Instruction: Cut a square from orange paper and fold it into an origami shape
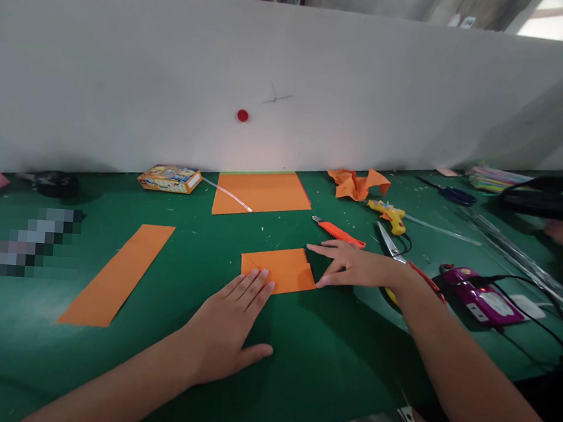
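A small rectangle of orange paper (pixel 289 271) lies on the green table, with a crease or raised edge along its right side. My left hand (pixel 233 320) rests flat on the paper's lower left part, fingers stretched out and thumb apart. At the right edge, my right hand (pixel 352 265) touches the paper with spread fingers, the index near the upper corner and the thumb at the lower one. Just beyond that hand is an orange utility knife (pixel 340 233). Scissors with red handles (pixel 391 241) lie partly hidden under my right forearm.
A long orange strip (pixel 117 277) lies left, a larger orange sheet (pixel 263 194) behind. Near the white wall are a small box (pixel 170 179) and crumpled orange paper (pixel 358 184). To the right lie a yellow glue gun (pixel 390 216), a purple power strip (pixel 482 296) and cables.
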`<state>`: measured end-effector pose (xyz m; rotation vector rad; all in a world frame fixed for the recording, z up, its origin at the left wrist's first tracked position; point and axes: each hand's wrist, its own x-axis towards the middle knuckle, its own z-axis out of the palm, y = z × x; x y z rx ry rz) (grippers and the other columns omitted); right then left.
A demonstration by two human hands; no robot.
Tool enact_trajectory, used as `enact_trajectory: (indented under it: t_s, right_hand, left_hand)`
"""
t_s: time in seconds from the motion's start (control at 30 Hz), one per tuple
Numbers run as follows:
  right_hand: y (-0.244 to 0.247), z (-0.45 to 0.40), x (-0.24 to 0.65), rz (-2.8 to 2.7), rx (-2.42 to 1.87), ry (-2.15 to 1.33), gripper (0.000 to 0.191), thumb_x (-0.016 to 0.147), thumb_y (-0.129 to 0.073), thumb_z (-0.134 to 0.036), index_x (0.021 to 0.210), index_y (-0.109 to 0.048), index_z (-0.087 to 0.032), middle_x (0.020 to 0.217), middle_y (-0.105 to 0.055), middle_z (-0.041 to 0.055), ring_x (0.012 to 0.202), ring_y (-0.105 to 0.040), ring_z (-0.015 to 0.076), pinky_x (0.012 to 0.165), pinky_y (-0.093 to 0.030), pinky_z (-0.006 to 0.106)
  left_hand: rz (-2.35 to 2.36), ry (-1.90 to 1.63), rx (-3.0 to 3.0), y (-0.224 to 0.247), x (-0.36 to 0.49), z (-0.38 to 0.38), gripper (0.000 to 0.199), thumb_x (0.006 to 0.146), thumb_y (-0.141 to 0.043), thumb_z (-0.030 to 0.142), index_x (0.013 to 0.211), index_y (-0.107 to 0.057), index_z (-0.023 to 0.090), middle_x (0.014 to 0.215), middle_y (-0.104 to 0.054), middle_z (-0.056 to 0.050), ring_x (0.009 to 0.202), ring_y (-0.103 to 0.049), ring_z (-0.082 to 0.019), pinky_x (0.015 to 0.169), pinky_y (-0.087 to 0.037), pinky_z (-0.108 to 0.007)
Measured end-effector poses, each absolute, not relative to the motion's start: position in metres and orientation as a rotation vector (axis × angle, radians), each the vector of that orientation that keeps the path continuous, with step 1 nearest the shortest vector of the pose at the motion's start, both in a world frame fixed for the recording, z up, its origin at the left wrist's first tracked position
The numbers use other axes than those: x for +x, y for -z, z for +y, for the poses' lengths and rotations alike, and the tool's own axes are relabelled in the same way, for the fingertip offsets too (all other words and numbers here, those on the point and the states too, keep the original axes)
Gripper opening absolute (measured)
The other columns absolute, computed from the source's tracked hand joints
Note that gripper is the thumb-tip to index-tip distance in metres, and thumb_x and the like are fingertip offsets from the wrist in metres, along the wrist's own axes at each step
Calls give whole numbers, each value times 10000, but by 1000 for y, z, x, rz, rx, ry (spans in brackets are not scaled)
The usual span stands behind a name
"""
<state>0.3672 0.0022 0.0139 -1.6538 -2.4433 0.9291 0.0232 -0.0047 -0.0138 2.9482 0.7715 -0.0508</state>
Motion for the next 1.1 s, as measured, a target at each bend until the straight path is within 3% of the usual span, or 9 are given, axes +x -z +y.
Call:
enact_trajectory:
  t_s: [0.13, 0.47, 0.63, 0.83, 0.97, 1.1]
  right_hand:
    - [-15, 1, 370, -2437, -1612, -899, 248, 943, -614, -603, 996, -821, -478, 1653, -303, -166, 1527, -260, 411, 1112, -431, 632]
    - [-12, -4, 317, -2579, -1261, -561, 224, 977, -630, -389, 941, -845, -340, 1503, -586, -11, 1418, -389, 347, 1146, -277, 616]
    - [-18, -5, 320, -2507, -1398, -674, 184, 941, -676, -368, 863, -843, -358, 1447, -633, -47, 1416, -400, 349, 1140, -273, 610]
    - [-24, -6, 324, -2591, -1316, -677, 255, 996, -598, -373, 913, -839, -381, 1413, -659, -35, 1423, -454, 345, 1138, -270, 624]
    - [-22, -8, 321, -2590, -1293, -555, 236, 979, -625, -329, 876, -836, -357, 1370, -692, -19, 1475, -382, 364, 1138, -260, 628]
    - [-15, -9, 315, -2543, -1255, -512, 236, 978, -606, -267, 866, -812, -293, 1248, -761, 9, 1298, -585, 295, 1096, -333, 524]
  left_hand:
    - [775, 73, 2950, 14, 23, -5, 891, 994, -355, 716, 1646, -200, 129, 1698, -183, -147, 1572, -189, -323, 1277, -191, -470]
    - [794, 192, 2903, 6, 28, -6, 895, 990, -384, 700, 1638, -219, 106, 1695, -153, -161, 1577, -152, -322, 1290, -152, -477]
    - [777, 198, 2854, -1, 23, 2, 872, 972, -491, 660, 1639, -238, 158, 1698, -131, -125, 1575, -159, -316, 1279, -205, -490]
    - [707, 21, 2836, -8, 15, 25, 429, 1050, -442, 350, 1450, -588, 292, 1589, -449, -18, 1463, -453, -239, 1197, -403, -415]
    - [670, -74, 2925, -7, 19, 33, 355, 1038, -465, 330, 1258, -738, 275, 1474, -603, -37, 1353, -582, -259, 1147, -457, -444]
    - [655, -168, 2907, -4, 23, 38, 328, 1035, -477, 334, 1159, -780, 304, 1397, -670, -33, 1256, -641, -253, 1086, -487, -453]
